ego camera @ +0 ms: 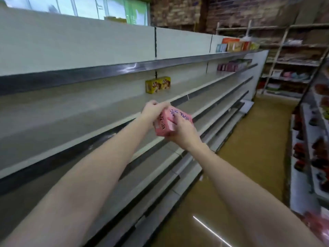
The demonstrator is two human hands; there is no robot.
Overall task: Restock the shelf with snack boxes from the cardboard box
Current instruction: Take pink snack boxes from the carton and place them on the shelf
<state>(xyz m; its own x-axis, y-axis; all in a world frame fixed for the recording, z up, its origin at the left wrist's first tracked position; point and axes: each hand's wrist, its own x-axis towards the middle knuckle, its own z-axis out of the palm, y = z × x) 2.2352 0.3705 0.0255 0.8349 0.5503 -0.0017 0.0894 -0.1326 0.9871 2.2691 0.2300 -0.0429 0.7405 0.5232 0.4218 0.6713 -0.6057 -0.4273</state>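
A shop aisle with a brick back wall and a long run of white shelving, mostly bare, fills the view. Out in front of it, a pink snack box (171, 122) is held in the air between both hands, level with the front edge of the second shelf (92, 111) and not yet resting on it. The left hand (153, 111) curls over the box's top far corner, fingers pinching it; the right hand (183, 131) wraps its near lower side from beneath. Further back on that shelf stand two yellow boxes (158, 84), side by side against the rear panel, well apart from the pink one. More packets (235, 44) sit at the far end of the upper shelf. The cardboard box is not in view.

The risk here is likely the set-down: the box is tilted, so released too close to the shelf lip it could tip off towards the floor (249, 148).
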